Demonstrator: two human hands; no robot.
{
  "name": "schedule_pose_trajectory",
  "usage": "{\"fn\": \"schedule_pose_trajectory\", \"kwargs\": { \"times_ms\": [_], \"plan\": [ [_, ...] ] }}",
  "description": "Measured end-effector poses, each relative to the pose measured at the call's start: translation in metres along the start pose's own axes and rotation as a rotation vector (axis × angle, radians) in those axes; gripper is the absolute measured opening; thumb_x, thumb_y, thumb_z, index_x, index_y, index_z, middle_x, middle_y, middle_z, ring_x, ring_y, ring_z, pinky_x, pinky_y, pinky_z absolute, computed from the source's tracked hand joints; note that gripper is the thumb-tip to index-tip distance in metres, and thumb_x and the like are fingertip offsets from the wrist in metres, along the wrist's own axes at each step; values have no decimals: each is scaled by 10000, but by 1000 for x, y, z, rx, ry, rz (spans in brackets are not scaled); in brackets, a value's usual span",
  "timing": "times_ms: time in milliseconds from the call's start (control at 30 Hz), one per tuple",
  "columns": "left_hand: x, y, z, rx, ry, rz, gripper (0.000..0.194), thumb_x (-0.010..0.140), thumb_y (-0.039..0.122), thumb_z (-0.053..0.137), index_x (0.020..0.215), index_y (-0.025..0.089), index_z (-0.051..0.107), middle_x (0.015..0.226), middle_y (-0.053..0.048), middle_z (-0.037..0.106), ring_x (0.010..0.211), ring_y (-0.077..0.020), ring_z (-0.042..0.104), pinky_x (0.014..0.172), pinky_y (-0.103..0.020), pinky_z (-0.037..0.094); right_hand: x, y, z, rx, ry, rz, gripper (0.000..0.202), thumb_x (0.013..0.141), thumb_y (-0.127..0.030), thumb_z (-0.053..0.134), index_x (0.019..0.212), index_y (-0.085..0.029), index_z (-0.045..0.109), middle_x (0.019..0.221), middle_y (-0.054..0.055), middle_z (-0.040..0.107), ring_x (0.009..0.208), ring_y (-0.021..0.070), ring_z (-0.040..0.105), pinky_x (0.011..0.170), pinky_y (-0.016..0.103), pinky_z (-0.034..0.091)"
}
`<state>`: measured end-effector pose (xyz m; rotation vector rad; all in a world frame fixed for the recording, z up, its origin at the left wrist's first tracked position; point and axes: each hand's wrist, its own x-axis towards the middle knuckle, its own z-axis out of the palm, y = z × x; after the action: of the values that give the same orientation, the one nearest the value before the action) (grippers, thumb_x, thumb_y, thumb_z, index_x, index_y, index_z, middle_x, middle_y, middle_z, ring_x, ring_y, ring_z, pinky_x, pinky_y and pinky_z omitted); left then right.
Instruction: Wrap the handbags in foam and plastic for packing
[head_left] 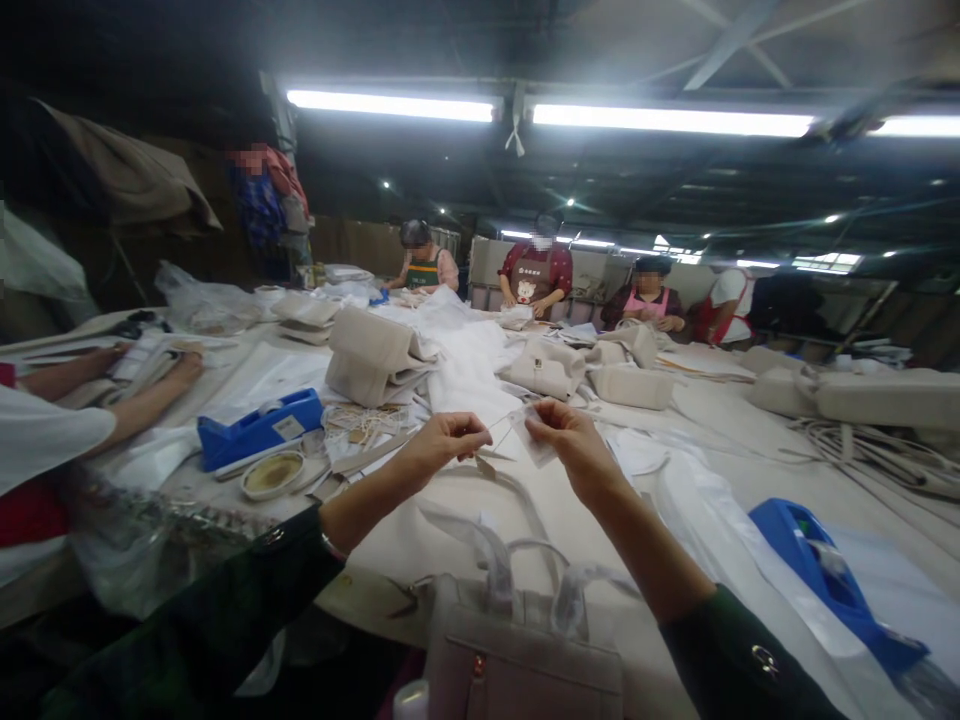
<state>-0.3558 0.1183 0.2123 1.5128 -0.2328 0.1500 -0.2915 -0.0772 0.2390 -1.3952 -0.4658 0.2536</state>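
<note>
Grip of our left hand [439, 445] narrow, pinching a thin pale string [502, 430]; our right hand [571, 440] holds a small, flat, clear plastic packet [540, 452], both above the beige-covered desk [720, 430]. Small tan tag [486, 467] hangs just below our left fingertips. Pale mauve-grey handbag [532, 660], handles wrapped in clear plastic, nearest us; blue plastic tape dispensers [259, 432] to either side.

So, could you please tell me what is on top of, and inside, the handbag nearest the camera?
On top of the handbag are handles wrapped in clear plastic. Its outer sides cover the interior, so any contents cannot be seen.
</note>
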Motion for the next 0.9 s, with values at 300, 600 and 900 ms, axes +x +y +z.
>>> {"fn": "schedule_pose_trajectory", "kwargs": {
  "times_ms": [300, 600, 900],
  "plan": [
    [1, 32, 7, -170, 55, 222, 233, 885, 363, 647, 847, 135, 675, 768, -25, 641, 529, -50, 375, 631, -209, 414, -15, 43, -3, 126, -100, 208, 510, 490, -410, 861, 867, -164, 621, 686, -14, 608, 564, 101, 515, 558, 245, 385],
    [2, 55, 55, 148, -225, 244, 190, 888, 298, 625, 900, 124, 699, 754, -48, 660, 593, -101, 500, 539, -207, 375, -30, 17, 3, -148, -327, -94, 745, 490, -232, 873, 1180, -232, 590, 1207, 43, 585, 1117, 220, 530, 898, 325, 478],
    [-5, 70, 82, 378, -44, 415, 107, 908, 183, 533, 939, 160, 632, 636, 36, 515, 580, -95, 478, 580, -196, 380, -40, 0, -11, 42, -446, -116, 258, 784, -406, 708, 898, -187, 635, 623, -48, 520, 577, 115, 499, 734, 325, 502]
  ]
}}
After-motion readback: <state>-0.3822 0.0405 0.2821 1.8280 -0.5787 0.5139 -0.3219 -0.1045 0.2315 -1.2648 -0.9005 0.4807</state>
